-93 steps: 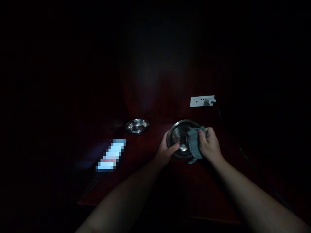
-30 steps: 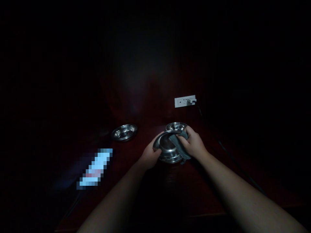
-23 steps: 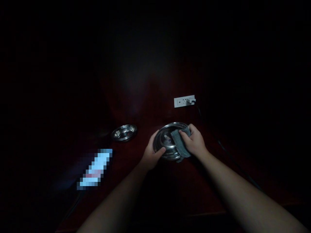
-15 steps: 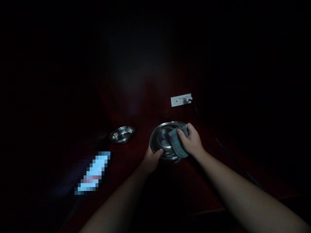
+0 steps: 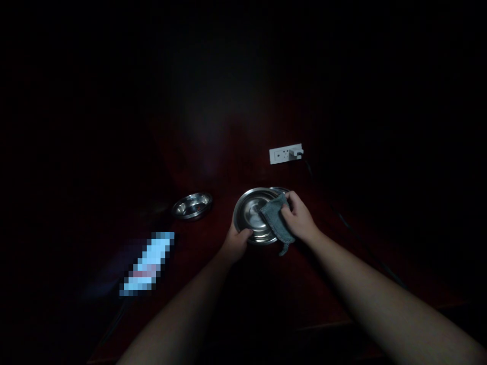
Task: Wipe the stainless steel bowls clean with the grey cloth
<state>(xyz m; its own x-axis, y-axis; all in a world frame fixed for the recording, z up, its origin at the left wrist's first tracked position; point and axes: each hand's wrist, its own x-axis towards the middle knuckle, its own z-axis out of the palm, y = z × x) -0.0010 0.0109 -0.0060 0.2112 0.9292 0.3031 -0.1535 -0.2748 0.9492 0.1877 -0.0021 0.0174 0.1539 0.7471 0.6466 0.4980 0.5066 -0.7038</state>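
A shiny steel bowl is tilted toward me in the middle of the view. My left hand grips its lower left rim, thumb over the edge. My right hand is closed on a grey-green cloth, which lies across the bowl's right side; a loop or corner of it hangs below. The fingers behind the cloth are hidden. Behind the bowl's upper right shows the rim of another steel dish, mostly covered.
To the left, steel bowls appear stacked on the dark red table. Nearer me lies a lit, pixelated screen. A white socket plate with a plug sits at the back, its cable running right. Surroundings are very dark.
The bowl has tipped so its inside faces me more, and the dish rim behind it has come into view. The cloth has spread flatter, its lower corner hanging. The view shifted slightly.
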